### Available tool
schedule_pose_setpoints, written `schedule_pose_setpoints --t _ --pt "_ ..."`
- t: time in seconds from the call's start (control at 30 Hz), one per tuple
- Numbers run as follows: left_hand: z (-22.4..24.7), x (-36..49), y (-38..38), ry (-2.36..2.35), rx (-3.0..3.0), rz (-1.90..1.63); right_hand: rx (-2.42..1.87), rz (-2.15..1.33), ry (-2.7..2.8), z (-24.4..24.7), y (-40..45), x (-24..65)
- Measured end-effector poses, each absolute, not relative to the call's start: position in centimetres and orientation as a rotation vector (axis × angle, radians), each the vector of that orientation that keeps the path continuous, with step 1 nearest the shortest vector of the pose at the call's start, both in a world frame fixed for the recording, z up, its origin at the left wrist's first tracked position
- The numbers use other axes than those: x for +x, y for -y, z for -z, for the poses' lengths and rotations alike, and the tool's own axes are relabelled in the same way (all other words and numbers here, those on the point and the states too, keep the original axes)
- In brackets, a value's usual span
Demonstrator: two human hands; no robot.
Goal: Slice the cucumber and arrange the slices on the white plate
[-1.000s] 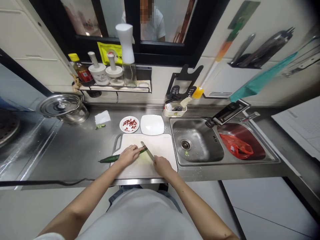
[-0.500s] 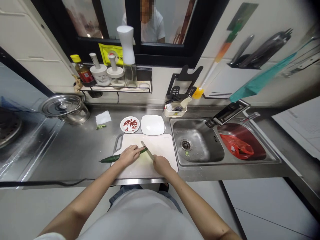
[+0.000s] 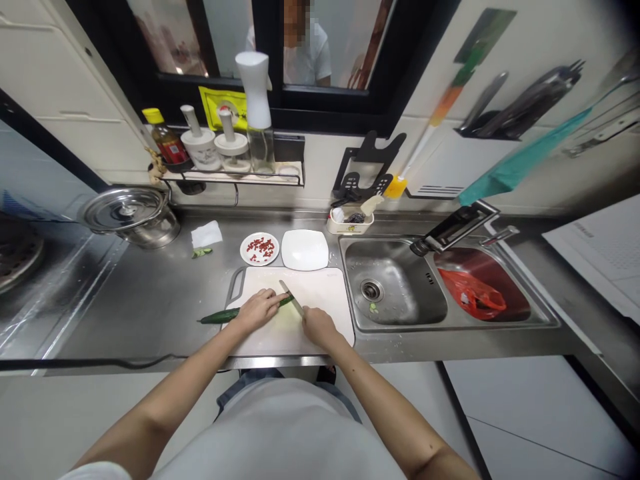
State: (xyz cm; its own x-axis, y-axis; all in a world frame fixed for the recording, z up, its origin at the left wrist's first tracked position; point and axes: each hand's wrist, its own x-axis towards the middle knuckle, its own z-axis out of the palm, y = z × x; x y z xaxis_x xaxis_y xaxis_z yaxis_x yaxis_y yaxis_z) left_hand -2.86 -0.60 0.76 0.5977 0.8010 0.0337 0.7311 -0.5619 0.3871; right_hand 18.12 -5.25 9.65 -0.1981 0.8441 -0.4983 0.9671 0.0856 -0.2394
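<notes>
A long green cucumber point(image 3: 219, 317) lies slantwise over the left part of a white cutting board point(image 3: 265, 343), its left end jutting past the board's edge. My left hand point(image 3: 259, 309) is closed over it from above, with fingers pressing near its right end. In my right hand point(image 3: 319, 327) is the handle of a knife point(image 3: 291, 297), fingers wrapped round it. The blade points up and to the left and meets the cucumber's right end beside my left fingertips. Whether the edge has gone into the cucumber is too small to tell.
Behind the board stand a small plate point(image 3: 246, 249) with chopped red pieces and a white dish point(image 3: 305, 249). A sink point(image 3: 400, 287) with a red plastic bag point(image 3: 473, 293) is on the right. A lidded pot point(image 3: 145, 227) and paper point(image 3: 206, 235) stand left; bottles line a shelf point(image 3: 225, 179).
My right hand and the knife have shifted slightly to the left. My left hand and the cucumber stay nearly where they were.
</notes>
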Motion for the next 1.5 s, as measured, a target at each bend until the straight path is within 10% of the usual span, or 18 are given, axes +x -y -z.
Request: schedule_pose_setpoints --t 1.5 --pt "-1.0 -2.8 0.8 -1.265 2.453 -0.322 1.881 0.658 -2.082 -8.3 6.9 17.6"
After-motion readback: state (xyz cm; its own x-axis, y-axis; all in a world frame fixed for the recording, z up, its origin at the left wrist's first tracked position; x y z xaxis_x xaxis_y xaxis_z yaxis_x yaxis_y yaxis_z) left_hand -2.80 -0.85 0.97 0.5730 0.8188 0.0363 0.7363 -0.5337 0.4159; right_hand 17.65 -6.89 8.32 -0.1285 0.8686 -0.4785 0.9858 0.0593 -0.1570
